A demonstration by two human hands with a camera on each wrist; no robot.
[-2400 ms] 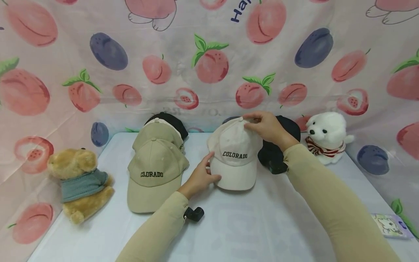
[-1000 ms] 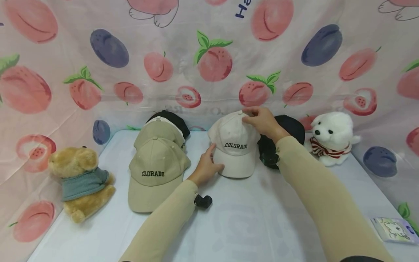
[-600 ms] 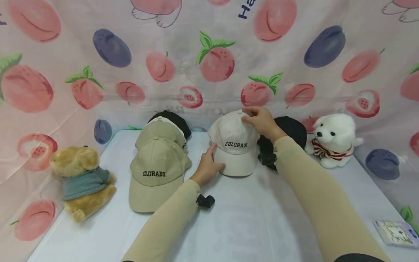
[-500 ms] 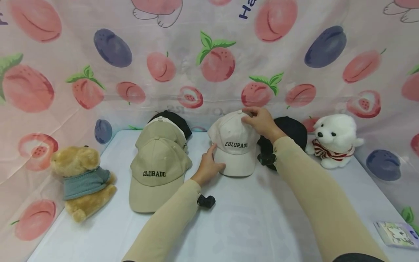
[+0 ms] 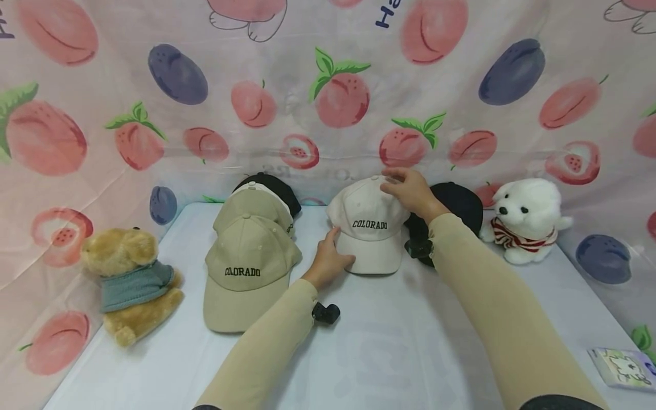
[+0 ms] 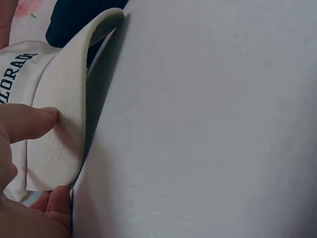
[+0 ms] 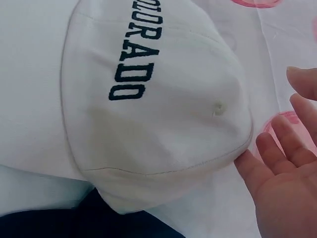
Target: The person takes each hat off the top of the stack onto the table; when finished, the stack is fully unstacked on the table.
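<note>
A white baseball cap (image 5: 374,219) with COLORADO on its front sits on the table, brim toward me. My left hand (image 5: 329,262) pinches the side of the brim, its thumb on top and its fingertips at the brim's edge in the left wrist view. By the top of the crown is my right hand (image 5: 412,191). Its fingers (image 7: 285,144) are spread and relaxed in the right wrist view, the little finger at the crown and nothing gripped. A black cap (image 5: 458,205) stands behind and to the right, partly hidden by my right hand and sleeve.
Left of centre, a front khaki cap (image 5: 251,245) overlaps another khaki cap (image 5: 251,205) and a black cap (image 5: 279,191). A brown plush toy (image 5: 135,285) sits far left, a white plush dog (image 5: 530,210) at right. A small printed packet (image 5: 622,367) lies front right.
The white cap has moved back on the table with both hands. Most recently its crown has lowered slightly, and my right fingers have let go of its top.
</note>
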